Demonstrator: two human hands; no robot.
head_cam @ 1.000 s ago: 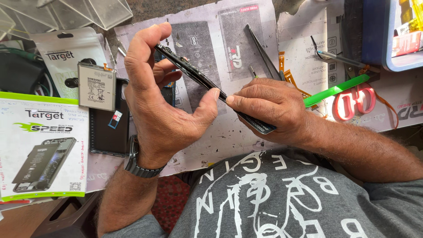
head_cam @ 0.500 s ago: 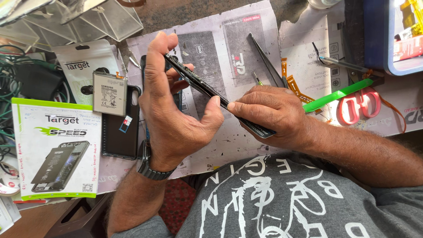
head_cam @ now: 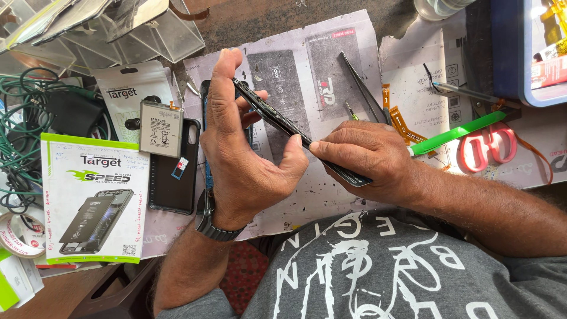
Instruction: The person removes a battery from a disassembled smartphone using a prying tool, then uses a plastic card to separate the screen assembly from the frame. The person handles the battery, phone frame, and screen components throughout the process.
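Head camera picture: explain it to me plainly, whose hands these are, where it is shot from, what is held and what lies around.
The camera sits on a person's head and looks down at their own two bare hands. The left hand and the right hand hold a thin dark phone edge-on between them. The green tool seems held in the right hand too. On the paper-covered bench lie a black phone case with a grey battery on it, tweezers, red-handled scissors and a white-and-green box.

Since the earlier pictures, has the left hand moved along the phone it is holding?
No. The left hand grips the upper end of the thin dark phone as before, over the same grey printed sheet; only the camera shifted.
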